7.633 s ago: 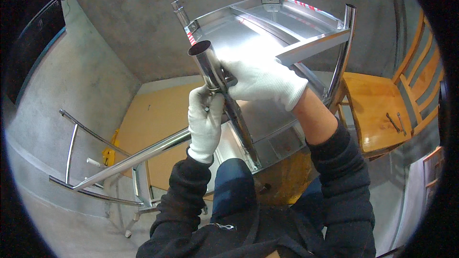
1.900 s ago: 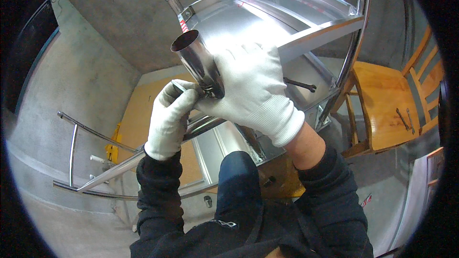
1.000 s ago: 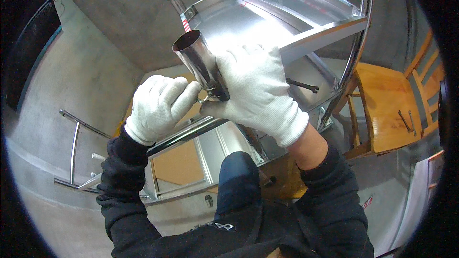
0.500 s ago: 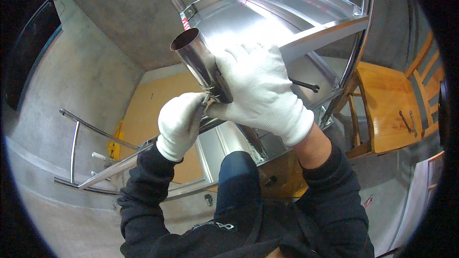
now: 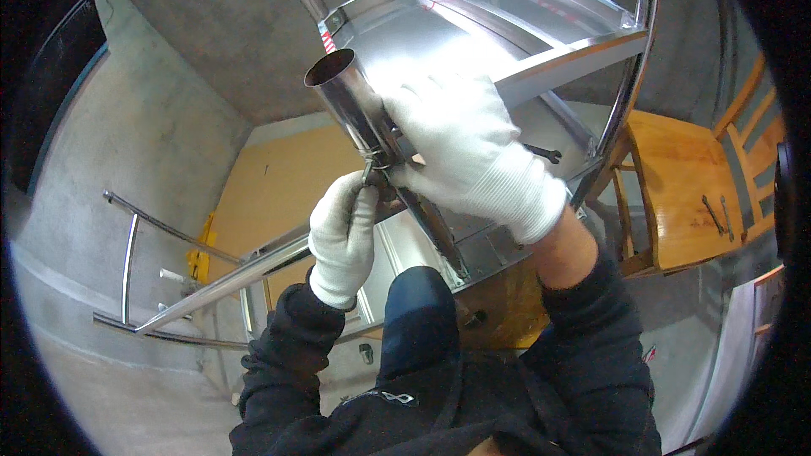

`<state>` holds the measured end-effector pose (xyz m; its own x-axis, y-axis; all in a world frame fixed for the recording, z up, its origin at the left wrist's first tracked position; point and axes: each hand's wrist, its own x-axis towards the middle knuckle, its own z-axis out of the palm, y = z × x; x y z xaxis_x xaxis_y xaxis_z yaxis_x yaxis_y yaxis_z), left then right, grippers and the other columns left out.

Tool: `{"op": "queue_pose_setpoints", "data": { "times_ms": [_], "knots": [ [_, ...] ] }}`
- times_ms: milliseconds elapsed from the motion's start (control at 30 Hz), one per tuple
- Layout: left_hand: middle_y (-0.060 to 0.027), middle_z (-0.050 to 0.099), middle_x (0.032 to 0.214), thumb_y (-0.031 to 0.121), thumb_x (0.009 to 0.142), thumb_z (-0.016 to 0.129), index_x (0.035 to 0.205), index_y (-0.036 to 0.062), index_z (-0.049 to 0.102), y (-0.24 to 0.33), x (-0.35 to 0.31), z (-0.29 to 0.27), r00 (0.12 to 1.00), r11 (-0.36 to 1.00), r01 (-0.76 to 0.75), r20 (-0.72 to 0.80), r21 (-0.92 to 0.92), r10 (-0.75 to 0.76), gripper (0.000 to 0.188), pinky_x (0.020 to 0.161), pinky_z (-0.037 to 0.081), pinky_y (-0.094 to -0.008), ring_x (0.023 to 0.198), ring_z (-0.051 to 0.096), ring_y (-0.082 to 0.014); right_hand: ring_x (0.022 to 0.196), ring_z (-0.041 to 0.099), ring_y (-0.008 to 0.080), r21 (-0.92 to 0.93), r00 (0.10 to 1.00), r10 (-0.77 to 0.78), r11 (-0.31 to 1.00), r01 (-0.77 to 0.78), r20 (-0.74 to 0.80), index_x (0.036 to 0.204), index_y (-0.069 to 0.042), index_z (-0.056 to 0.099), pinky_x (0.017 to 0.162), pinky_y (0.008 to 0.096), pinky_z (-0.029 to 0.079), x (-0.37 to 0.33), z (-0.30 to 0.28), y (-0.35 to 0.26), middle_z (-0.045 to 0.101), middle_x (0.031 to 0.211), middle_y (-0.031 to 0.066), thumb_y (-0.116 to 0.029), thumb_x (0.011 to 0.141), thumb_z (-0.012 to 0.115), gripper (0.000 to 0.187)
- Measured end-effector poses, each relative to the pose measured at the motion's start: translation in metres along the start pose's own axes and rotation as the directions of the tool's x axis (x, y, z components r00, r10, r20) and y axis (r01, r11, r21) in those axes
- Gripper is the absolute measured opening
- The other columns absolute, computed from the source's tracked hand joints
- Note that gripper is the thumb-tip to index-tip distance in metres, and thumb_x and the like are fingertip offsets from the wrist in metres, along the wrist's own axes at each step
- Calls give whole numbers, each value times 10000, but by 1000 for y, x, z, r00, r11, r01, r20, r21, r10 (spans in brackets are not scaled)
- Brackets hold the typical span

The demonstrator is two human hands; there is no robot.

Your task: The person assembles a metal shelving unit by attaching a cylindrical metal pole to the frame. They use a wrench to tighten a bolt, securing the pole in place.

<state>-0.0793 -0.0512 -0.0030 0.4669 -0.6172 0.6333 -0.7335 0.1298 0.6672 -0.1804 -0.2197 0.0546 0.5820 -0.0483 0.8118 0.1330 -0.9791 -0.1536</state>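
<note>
A shiny round metal tube rises toward me, its open end up and to the left. A thin metal band or wire circles its lower part. My left hand, in a white knit glove, is closed in a pinch just below that band, on a small metal piece mostly hidden by the fingers. My right hand, also gloved, is closed against the tube's right side, its fingertips lost in glare. A dark wrench sticks out behind the right hand; whether I hold it is unclear.
An upturned stainless steel table frame with tube legs stands ahead. Right of it, a wooden chair carries two small wrenches. A metal tube rack lies at left, near a cardboard sheet and a yellow object.
My left hand has shifted right and slightly down, with its fingers now below the band. My right hand has slid a little right and up, uncovering more of the tube's lower part.
</note>
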Motion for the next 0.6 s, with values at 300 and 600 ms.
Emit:
{"op": "queue_pose_setpoints", "data": {
  "times_ms": [300,600],
  "knots": [
    [-131,613,901,53,945,593,1011,-26,626,1,6,2,994,991,-101,-36,92,104,108,728,509,-315,800,634,-229,754,629,152,330,616,-35,867,-373,787,1129,49,669,708,281,505,78,-37,61,706,909,95,-219,858,609,386],
    [-96,629,891,40,937,618,1046,-24,624,2,5,-7,1000,1000,8,1,-16,-8,127,728,514,-284,800,634,-167,724,594,115,365,507,-106,818,-445,856,1096,23,682,652,262,474,86,-14,69,688,844,42,-185,849,688,324]
  ]
}}
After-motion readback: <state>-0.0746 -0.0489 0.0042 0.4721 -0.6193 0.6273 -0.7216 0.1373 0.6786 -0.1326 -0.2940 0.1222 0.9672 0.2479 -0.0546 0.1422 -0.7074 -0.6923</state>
